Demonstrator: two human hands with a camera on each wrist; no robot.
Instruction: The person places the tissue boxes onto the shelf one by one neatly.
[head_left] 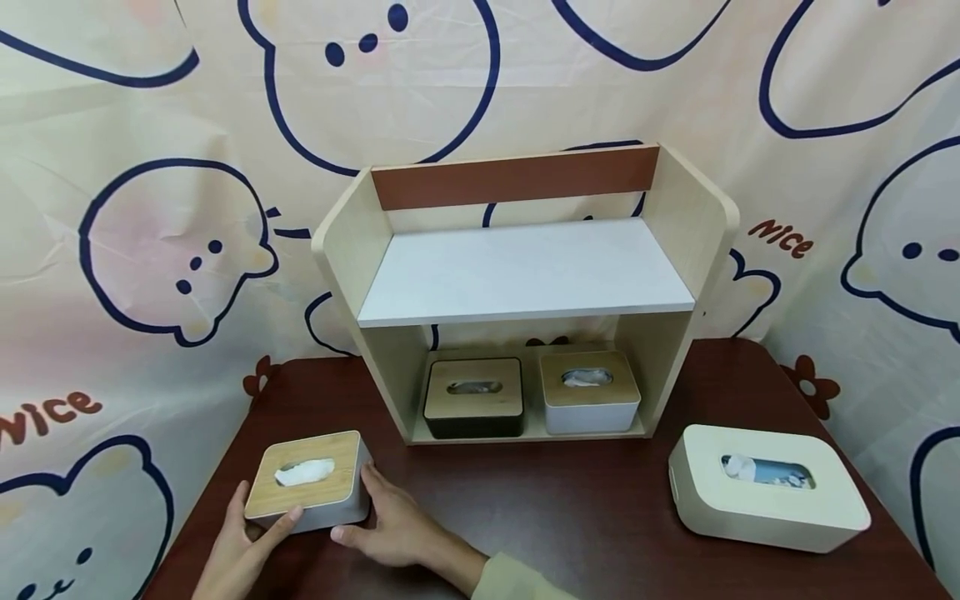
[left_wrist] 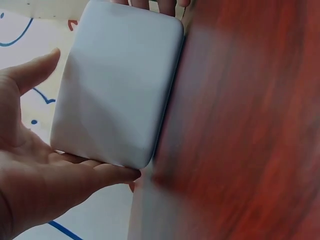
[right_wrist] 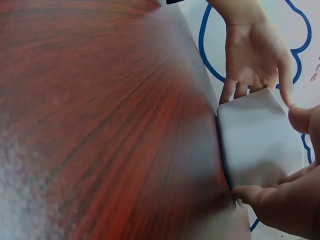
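Observation:
A tissue box [head_left: 303, 479] with a wood-coloured lid and pale grey-white sides is on the dark red-brown table, at its left side. White tissue [head_left: 305, 472] shows in the oval slot. My left hand [head_left: 243, 542] touches the box's left end, fingers fairly straight along it and thumb spread by the front. At the right end, my right hand [head_left: 397, 521] lays its fingers along the side, thumb pointing across near the front corner. Both wrist views show the box's plain long front wall [left_wrist: 117, 82] between the two hands. Part of the fingers is hidden behind the box.
A two-level shelf [head_left: 525, 271] stands at the back. On its lower level sit a dark tissue box [head_left: 474, 421] and a white one [head_left: 592, 417], both with wooden lids. A larger cream tissue box [head_left: 765, 517] lies at the right. A patterned curtain [head_left: 172, 375] borders the table.

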